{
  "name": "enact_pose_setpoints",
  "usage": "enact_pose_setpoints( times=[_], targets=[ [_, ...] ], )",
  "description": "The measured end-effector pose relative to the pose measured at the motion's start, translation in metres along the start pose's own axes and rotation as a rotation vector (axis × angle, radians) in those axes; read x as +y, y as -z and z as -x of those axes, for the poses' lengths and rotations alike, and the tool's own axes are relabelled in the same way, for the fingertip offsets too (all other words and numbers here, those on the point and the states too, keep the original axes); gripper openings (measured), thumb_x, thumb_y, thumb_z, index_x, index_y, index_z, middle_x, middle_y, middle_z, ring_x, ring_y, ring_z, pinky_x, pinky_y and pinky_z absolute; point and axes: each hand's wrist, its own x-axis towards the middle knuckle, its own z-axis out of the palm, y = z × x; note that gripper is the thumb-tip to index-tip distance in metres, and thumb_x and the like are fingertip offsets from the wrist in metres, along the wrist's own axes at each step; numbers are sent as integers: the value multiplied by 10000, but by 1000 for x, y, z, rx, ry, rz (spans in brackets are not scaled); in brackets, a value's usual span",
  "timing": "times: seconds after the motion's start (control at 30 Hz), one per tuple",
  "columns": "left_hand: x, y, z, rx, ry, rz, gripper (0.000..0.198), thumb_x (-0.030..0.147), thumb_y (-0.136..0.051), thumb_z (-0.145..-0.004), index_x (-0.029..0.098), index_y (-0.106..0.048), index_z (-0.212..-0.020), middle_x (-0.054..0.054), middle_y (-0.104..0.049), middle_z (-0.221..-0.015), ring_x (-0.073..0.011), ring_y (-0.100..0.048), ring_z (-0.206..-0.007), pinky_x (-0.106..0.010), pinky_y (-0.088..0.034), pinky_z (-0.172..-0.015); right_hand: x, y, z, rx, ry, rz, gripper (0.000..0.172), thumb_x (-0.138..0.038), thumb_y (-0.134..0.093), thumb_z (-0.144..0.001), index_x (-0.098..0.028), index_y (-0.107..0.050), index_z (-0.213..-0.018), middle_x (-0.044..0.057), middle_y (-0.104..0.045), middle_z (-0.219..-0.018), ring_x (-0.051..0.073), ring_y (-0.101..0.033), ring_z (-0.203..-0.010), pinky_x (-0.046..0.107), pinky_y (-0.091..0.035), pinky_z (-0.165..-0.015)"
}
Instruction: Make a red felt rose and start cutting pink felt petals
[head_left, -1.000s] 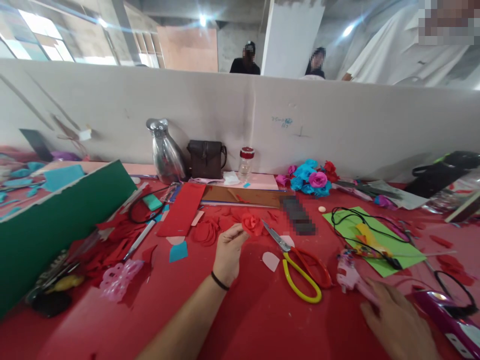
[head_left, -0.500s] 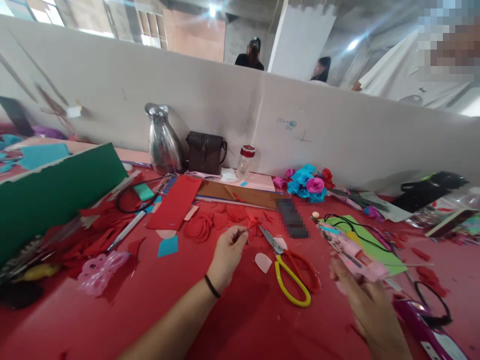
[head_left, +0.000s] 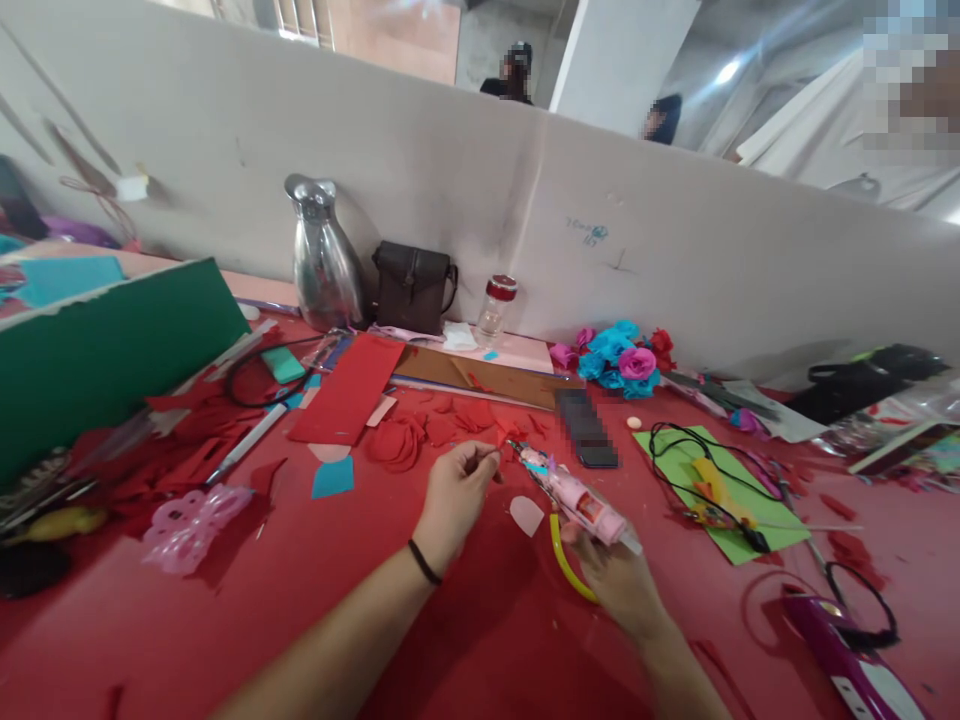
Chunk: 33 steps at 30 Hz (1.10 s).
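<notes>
My left hand (head_left: pixel 454 492) is closed in a pinch on the end of a small red paper flower piece (head_left: pixel 511 431), held just above the table. My right hand (head_left: pixel 616 580) is wrapped round a pink hot glue gun (head_left: pixel 581 503), its nozzle pointing left and close to the red paper. Beneath the glue gun lie scissors, mostly hidden, with a yellow handle (head_left: pixel 568 570) showing. Red paper petals (head_left: pixel 395 443) lie in a pile left of my left hand. A pale pink paper petal template (head_left: pixel 526 515) rests between my hands.
Behind the hands are a dark phone (head_left: pixel 587 430), a red paper strip (head_left: pixel 347 390) and blue and pink paper flowers (head_left: pixel 619 357). A black cable crosses a green sheet (head_left: pixel 724 500) on the right. A purple power strip (head_left: pixel 851 655) sits front right. A green board (head_left: pixel 112 365) stands left.
My right hand has carried the glue gun left from beside the green sheet to the red paper, now covering much of the scissors. My left hand keeps its pinch.
</notes>
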Motion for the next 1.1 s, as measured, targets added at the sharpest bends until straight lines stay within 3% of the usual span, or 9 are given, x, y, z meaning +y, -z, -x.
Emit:
enact_pose_setpoints(
  times=[0.17,0.37,0.53,0.67,0.83,1.1],
  targets=[
    [-1,-1,1,-15,16,-28,206,263,-566,-709,172,-562,-525,44,-490,-471,-94,-426,-481,-223,-356,-536,-1,1,-1,-15,11,34,346,-515,-502,-855,-204,-603,-742,39,-665,-664,164,-624,-610,217,-510,-586],
    [-2,-1,1,-22,25,-39,214,279,-566,-714,172,-566,-529,48,-489,-469,-90,-417,-476,-224,-350,-538,0,0,-1,31,64,61,294,-457,-530,-848,-202,-584,-713,10,-619,-607,145,-582,-542,210,-482,-530],
    [-1,-2,1,-16,62,-19,142,269,-547,-684,173,-582,-585,35,-536,-503,-95,-430,-489,-225,-334,-527,-2,3,-1,-66,127,99,169,-333,-515,-860,-206,-591,-779,12,-653,-644,148,-613,-577,211,-465,-559],
    [0,-2,2,-25,96,9,147,292,-549,-666,169,-586,-593,27,-540,-511,-89,-410,-479,-222,-310,-505,-5,6,-3,-94,269,352,112,-261,-505,-846,-210,-591,-796,25,-660,-685,157,-611,-625,222,-431,-582],
    [0,-1,2,-38,126,55,175,323,-570,-654,160,-592,-591,25,-522,-495,-73,-352,-442,-218,-243,-456,-1,9,-4,-32,469,731,108,-154,-485,-840,-188,-553,-763,43,-610,-679,159,-543,-596,243,-344,-549],
    [6,0,3,-39,156,137,153,300,-591,-628,156,-577,-580,25,-507,-471,-59,-313,-420,-211,-212,-441,2,13,1,-35,521,872,79,-137,-485,-832,-190,-538,-806,41,-601,-707,175,-511,-609,267,-323,-566]
  ],
)
